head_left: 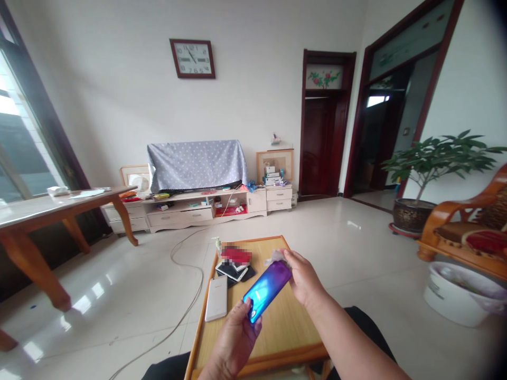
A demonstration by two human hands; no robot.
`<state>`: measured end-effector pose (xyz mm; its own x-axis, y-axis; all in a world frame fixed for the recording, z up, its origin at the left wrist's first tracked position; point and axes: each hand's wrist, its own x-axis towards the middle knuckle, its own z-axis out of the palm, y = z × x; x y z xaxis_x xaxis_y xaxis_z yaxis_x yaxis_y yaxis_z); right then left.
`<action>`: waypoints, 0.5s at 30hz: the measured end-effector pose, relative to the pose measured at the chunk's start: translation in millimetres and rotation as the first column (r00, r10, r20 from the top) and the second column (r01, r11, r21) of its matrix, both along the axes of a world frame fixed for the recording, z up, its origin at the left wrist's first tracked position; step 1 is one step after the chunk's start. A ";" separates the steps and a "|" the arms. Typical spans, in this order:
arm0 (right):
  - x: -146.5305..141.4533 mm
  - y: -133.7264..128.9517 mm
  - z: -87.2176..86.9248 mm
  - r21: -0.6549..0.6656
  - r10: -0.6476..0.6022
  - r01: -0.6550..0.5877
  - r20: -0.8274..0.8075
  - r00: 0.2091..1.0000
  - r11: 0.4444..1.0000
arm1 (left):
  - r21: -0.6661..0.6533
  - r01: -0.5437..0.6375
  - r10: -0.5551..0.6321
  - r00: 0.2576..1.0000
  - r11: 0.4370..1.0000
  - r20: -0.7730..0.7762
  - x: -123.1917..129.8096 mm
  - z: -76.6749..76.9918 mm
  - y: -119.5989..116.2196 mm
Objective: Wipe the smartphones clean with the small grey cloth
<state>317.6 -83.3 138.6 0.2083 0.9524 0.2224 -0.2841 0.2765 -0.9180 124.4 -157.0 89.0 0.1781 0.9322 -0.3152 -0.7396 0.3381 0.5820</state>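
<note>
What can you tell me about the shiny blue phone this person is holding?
The smartphone shows its glossy back, shading from bright blue to purple, and looks like glass. It is held diagonally above a wooden table, not resting on it. The left hand grips its lower end, beside a small dark round spot, perhaps the camera. The right hand holds the upper end, with a white tissue against it.

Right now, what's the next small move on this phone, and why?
Probably draw the tissue in the right hand down the glossy blue-purple phone. The tissue sits at the phone's top end, the left hand steadies the lower end, and the glossy face between them lies open to reach.
</note>
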 end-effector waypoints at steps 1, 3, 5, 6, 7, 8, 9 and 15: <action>0.9 -1.7 -1.7 0.040 -0.075 0.071 0.116 0.990 0.997 | 0.029 -0.010 0.011 1.000 1.000 -0.025 0.8 0.7 0.8; -2.4 -10.6 -6.1 0.195 -0.232 0.161 0.431 0.872 0.967 | 0.089 -0.024 0.031 0.997 0.996 -0.068 3.1 2.1 2.6; -13.3 -26.7 -13.0 0.376 -0.372 0.126 0.705 0.604 0.918 | 0.149 -0.030 0.046 0.993 0.988 -0.108 5.9 3.2 3.6; -20.6 -36.4 -17.2 0.436 -0.417 0.068 0.786 0.456 0.897 | 0.177 -0.030 0.054 0.990 0.984 -0.133 7.0 3.6 3.6; -28.1 -46.3 -21.7 0.465 -0.439 -0.001 0.835 0.333 0.885 | 0.205 -0.026 0.060 0.985 0.978 -0.161 7.7 3.8 3.3; -34.8 -55.3 -26.0 0.470 -0.442 -0.060 0.861 0.252 0.880 | 0.232 -0.018 0.062 0.980 0.973 -0.187 7.9 3.6 2.7; -39.8 -62.3 -29.8 0.462 -0.434 -0.130 0.879 0.196 0.878 | 0.255 -0.007 0.063 0.975 0.967 -0.212 7.6 3.0 1.9; -29.1 -46.9 -34.1 0.426 -0.420 -0.128 0.905 0.075 0.896 | 0.275 -0.042 0.133 0.938 0.960 -0.320 -0.3 -4.4 0.9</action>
